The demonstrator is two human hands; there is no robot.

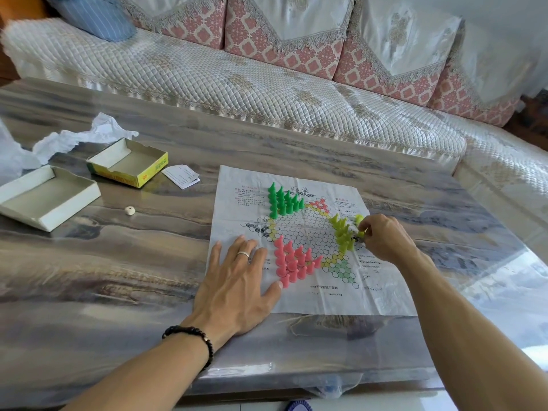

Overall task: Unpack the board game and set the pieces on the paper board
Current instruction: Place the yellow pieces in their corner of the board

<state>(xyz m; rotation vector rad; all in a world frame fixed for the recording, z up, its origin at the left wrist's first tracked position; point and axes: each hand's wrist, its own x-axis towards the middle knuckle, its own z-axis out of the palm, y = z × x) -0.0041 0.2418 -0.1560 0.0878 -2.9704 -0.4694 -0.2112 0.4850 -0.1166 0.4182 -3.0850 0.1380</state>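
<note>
The paper board [314, 298] lies flat on the table, printed with a star of hexagon cells. Several green pieces [284, 201] stand on its upper-left point, several pink pieces [292, 262] on its lower-left point, and several yellow-green pieces [344, 232] on its right point. My left hand [237, 283] rests flat with fingers spread on the board's left edge, its thumb touching a pink piece. My right hand [382, 237] pinches a yellow-green piece [360, 232] at the right point.
Two open box halves, one white [44, 197] and one yellow-sided [129, 163], sit at the table's left with crumpled white plastic [74, 140] behind them. A small die [130, 210] and a folded slip [181, 175] lie nearby. A quilted sofa [237, 84] runs along the far side.
</note>
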